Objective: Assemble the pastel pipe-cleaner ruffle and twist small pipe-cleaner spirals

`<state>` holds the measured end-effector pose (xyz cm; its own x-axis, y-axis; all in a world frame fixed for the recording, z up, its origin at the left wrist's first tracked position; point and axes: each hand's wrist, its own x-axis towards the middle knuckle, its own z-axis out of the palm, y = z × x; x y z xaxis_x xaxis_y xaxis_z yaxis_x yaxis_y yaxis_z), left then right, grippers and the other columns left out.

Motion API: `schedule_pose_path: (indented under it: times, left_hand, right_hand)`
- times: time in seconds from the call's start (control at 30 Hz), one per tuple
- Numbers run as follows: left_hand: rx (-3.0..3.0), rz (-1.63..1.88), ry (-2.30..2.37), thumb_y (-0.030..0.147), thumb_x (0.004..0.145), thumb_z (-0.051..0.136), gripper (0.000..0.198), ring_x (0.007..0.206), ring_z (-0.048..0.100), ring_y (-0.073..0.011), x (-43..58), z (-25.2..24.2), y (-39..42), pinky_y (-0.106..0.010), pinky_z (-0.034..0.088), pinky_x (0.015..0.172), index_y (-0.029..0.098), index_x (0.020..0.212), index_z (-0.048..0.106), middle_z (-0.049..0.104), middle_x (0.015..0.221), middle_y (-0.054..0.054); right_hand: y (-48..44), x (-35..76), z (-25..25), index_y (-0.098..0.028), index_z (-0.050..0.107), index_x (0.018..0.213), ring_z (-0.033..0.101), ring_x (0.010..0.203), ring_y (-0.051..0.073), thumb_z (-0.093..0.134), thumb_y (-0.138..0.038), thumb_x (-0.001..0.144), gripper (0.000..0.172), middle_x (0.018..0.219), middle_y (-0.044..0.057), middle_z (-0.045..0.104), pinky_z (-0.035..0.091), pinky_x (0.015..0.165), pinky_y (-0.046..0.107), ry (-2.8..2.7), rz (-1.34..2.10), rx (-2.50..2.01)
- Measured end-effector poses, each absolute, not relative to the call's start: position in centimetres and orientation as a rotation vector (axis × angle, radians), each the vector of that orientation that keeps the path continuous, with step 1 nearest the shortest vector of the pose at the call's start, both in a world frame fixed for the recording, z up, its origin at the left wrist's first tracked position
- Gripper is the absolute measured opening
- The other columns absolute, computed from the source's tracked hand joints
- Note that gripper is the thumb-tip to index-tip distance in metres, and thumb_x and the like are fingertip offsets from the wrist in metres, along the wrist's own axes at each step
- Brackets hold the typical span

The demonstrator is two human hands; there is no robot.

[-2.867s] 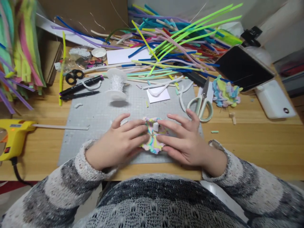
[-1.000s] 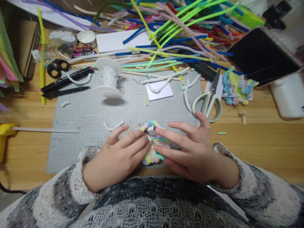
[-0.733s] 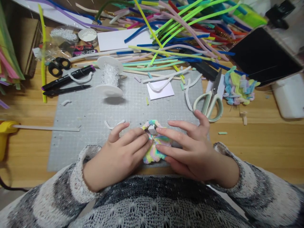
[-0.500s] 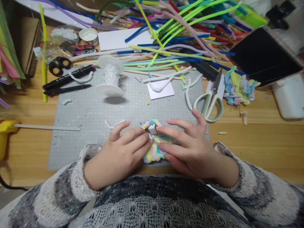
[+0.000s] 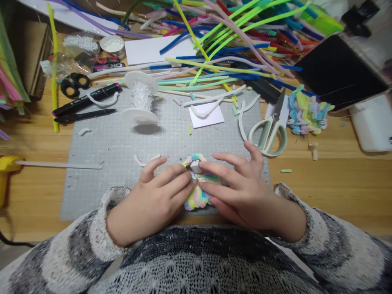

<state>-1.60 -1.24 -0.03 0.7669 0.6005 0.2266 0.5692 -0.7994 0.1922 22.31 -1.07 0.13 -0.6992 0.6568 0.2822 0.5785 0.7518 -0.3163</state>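
While striped sleeves (image 5: 82, 237) come in low from both sides, the left hand (image 5: 156, 200) and right hand (image 5: 251, 194) meet over a little fuzzy pastel piece (image 5: 196, 199) at the near edge of the mat (image 5: 101, 141), pretty much dead centre. The left fingers (image 5: 179, 179) are bunched close and have hold of the piece's left side, with the pinky sticking out; the thumb's hidden, so I can't say how hard that pinch is. The right fingers (image 5: 220, 170) are spread wider: two tips rest on the piece with the thumb at its lower right edge, so it's a light hold, and the other two are up in the air. A small white block (image 5: 195, 166) sits in the upper part of the piece, under its arched edge, and one right fingertip is on it or just beside it, can't tell which. Past the left hand lies a bent white strip (image 5: 142, 163). Further back there's a white spool (image 5: 141, 100), with a marker (image 5: 82, 101) and pen (image 5: 87, 116) to its left and a card (image 5: 212, 117) to its right. Scissors (image 5: 272, 130) lie beyond the right hand, near a pastel bundle (image 5: 308, 112). A yellow glue gun (image 5: 9, 163) is on the desk (image 5: 321, 196) at far left, partly out of view. Loads of pipe cleaners (image 5: 229, 53) cover the back.
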Motion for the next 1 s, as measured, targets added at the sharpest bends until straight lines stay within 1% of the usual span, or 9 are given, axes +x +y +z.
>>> schedule_pose_path:
  times: [0.23,0.4,0.53,0.8,1.0]
  left_hand:
    - [2.851,0.428,0.939,0.021,0.093,0.050,0.025,0.113,0.053,-0.0214,-1.59,0.07,-1.24,-0.044,0.018,0.114,0.017,0.113,0.064,0.070,0.111,-0.002]
    - [2.852,0.437,0.930,0.019,0.093,0.049,0.025,0.113,0.053,-0.0213,-1.60,0.05,-1.20,-0.044,0.018,0.114,0.016,0.113,0.064,0.070,0.110,-0.002]
    - [2.857,0.433,0.931,0.019,0.093,0.049,0.025,0.115,0.052,-0.0215,-1.65,0.07,-1.28,-0.044,0.018,0.115,0.016,0.112,0.064,0.070,0.111,-0.002]
    - [2.853,0.409,0.937,0.019,0.093,0.049,0.025,0.115,0.052,-0.0210,-1.70,0.05,-1.30,-0.044,0.018,0.115,0.018,0.113,0.064,0.070,0.112,-0.002]
    - [2.852,0.415,0.944,0.020,0.093,0.050,0.025,0.114,0.053,-0.0215,-1.57,-0.03,-1.26,-0.045,0.019,0.113,0.017,0.113,0.064,0.070,0.110,-0.001]
  right_hand:
    - [-1.14,22.21,-0.02,-0.024,0.068,0.101,0.047,0.123,0.027,0.056,-0.028,0.087,0.020,0.127,0.002,0.064,0.007,0.113,0.063,-2.572,0.247,-0.969]
    - [-1.04,22.43,0.46,-0.025,0.069,0.098,0.051,0.118,0.024,0.057,-0.028,0.085,0.018,0.117,0.001,0.070,0.007,0.113,0.060,-2.505,0.225,-0.881]
    - [-0.95,22.45,0.47,-0.027,0.069,0.100,0.052,0.116,0.024,0.059,-0.029,0.084,0.020,0.117,0.000,0.070,0.008,0.112,0.059,-2.502,0.178,-0.884]
    - [-1.05,22.40,0.10,-0.027,0.070,0.102,0.053,0.115,0.025,0.058,-0.027,0.084,0.021,0.119,0.002,0.070,0.010,0.110,0.062,-2.492,0.167,-0.933]
    - [-0.97,22.39,-0.04,-0.026,0.071,0.097,0.055,0.114,0.026,0.059,-0.026,0.085,0.017,0.117,0.003,0.070,0.013,0.108,0.063,-2.450,0.169,-0.971]
